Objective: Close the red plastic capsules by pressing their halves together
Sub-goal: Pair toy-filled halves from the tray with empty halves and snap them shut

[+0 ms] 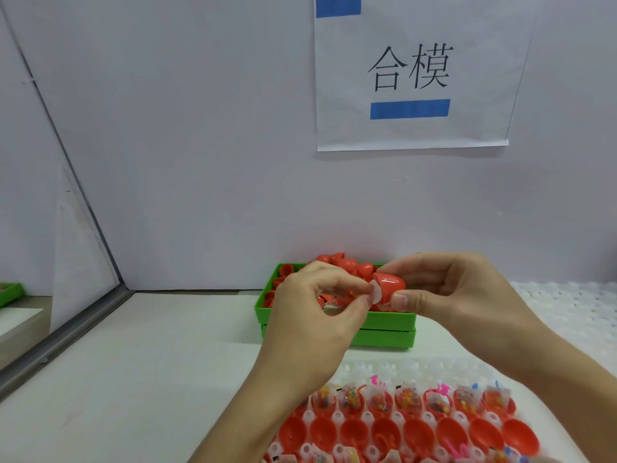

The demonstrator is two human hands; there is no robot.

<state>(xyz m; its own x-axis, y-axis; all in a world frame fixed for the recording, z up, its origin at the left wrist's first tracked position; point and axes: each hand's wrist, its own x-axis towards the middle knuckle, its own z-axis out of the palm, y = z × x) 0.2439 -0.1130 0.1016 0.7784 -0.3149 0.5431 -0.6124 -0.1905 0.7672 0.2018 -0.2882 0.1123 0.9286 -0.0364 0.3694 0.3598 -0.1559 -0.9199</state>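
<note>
Red capsules, green bins, white bench and wall in front of you.

The capsule [390, 289] you hold is glossy red with a white slip at its open edge. The bin [334, 320] behind is bright green and heaped with red halves [347, 265]. Your white tray [337, 417] carries red cups [419, 434], some with clear packets [409, 397] of what look like multicoloured toys. The wall sign [410, 75] is white with black characters and blue bars.
</note>
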